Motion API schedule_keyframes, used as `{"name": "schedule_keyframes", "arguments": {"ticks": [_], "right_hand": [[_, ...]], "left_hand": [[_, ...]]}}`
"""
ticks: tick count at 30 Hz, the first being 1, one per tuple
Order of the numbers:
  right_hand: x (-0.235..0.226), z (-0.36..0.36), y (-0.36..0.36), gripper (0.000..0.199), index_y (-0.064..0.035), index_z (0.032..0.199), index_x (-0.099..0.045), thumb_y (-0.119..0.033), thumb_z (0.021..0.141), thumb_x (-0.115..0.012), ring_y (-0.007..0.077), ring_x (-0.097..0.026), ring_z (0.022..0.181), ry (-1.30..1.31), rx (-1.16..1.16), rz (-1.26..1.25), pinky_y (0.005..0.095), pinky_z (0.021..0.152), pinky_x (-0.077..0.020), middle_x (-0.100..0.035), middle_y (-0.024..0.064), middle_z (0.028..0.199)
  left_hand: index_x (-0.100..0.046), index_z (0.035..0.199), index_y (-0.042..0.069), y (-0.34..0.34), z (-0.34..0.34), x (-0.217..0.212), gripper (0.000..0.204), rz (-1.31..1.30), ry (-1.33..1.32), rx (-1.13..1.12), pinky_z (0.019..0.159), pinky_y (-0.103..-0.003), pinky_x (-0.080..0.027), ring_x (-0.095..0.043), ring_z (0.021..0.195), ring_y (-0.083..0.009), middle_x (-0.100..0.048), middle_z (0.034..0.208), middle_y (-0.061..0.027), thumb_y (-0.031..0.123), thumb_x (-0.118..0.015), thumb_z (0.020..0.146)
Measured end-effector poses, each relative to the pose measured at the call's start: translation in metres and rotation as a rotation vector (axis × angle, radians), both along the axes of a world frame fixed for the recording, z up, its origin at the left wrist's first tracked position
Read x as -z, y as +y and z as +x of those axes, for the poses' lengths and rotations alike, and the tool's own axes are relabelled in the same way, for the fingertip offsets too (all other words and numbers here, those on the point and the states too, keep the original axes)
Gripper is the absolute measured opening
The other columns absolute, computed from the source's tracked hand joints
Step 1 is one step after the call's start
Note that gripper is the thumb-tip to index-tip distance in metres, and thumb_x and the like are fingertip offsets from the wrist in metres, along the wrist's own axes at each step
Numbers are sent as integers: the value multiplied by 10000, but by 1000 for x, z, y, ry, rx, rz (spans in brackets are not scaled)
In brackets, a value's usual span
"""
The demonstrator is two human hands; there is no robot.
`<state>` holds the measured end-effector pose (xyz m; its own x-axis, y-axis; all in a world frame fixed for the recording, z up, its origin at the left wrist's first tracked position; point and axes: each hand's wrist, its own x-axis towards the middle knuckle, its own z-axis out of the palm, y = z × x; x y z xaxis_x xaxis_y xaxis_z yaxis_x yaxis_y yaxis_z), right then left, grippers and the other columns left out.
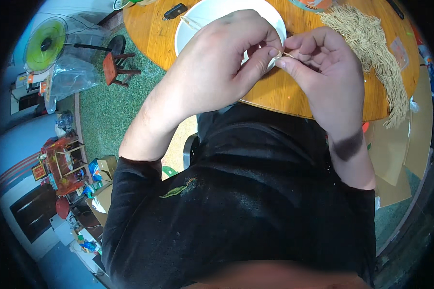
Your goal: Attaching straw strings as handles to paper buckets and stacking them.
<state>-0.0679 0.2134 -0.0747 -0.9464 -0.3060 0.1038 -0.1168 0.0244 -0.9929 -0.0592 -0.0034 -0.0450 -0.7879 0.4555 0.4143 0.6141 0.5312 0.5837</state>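
Note:
Above the near edge of the round wooden table, my left hand (226, 60) and my right hand (330, 72) meet fingertip to fingertip. Each is closed in a pinch on a short bit of thin tan cord (287, 54), most of it hidden by the fingers. Behind my left hand lies a large white plate (182, 42), partly covered by the hand. A light strand (190, 22) rests over its left rim. To the right of my right hand spreads a thick bundle of tan cords (359, 36), its ends hanging over the table edge.
On the wooden table (147, 29) lies a black key fob (175, 11) left of the plate. A colourful round container (311, 4) stands at the far edge. Left on the green floor are a small wooden stool (112, 69) and a green fan (46, 44). Cardboard (390, 154) lies at right.

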Motion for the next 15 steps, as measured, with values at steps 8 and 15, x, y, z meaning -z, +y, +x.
{"name": "schedule_keyframes", "arguments": {"ticks": [8,15], "right_hand": [[12,3,-2,170,16,977,-650,50,922,-808,124,-755,930,59,76,-107,269,885,-617,-762,78,975],[21,-5,4,250,-49,895,-547,45,949,-772,110,-714,943,-91,-21,-234,256,893,-590,-708,51,955]], "left_hand": [[-732,1038,42,6,0,-5,113,-118,175,-20,683,-370,-583,-714,769,-288,-682,896,-120,73,-782,941],[-659,1051,0,19,4,-33,135,-65,-186,-53,745,-402,-569,-722,860,-352,-683,996,-190,18,-737,943]]}}
